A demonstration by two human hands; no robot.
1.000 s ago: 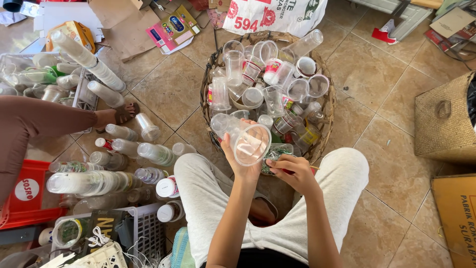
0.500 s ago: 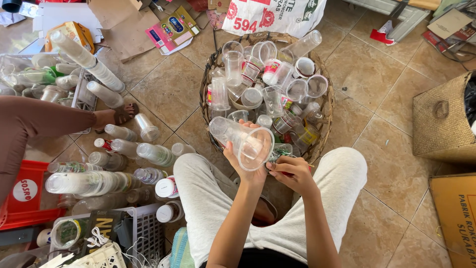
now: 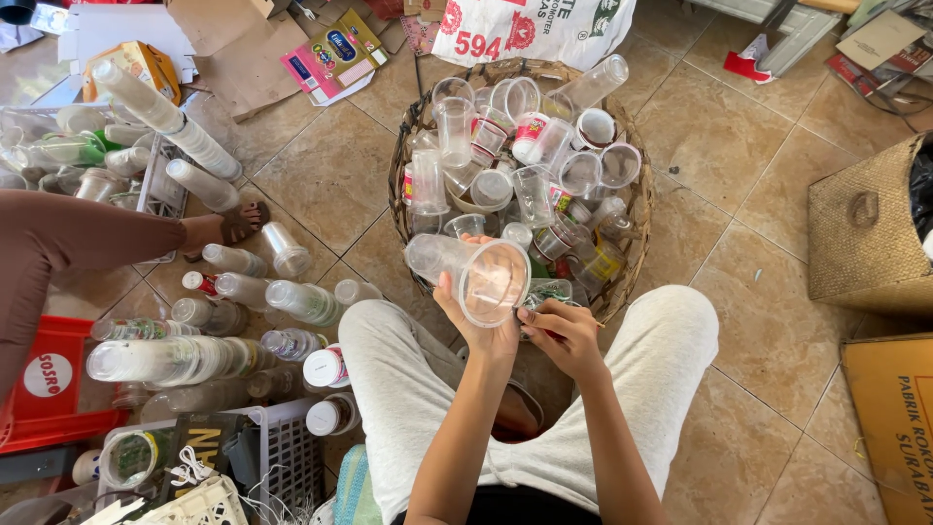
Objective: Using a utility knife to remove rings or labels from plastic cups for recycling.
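Gripping a clear plastic cup from below, the left hand wraps its fingers round the rim, mouth turned toward the camera. Just right of that grip, the right hand is curled shut near the rim; what it pinches cannot be told. Beyond the grip sits a basket of cups.

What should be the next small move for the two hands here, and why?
Probably the right hand should reach into the basket for another cup. The left hand holds a stack of clear plastic cups on its side, mouth toward the camera, and loose cups fill the basket just ahead.
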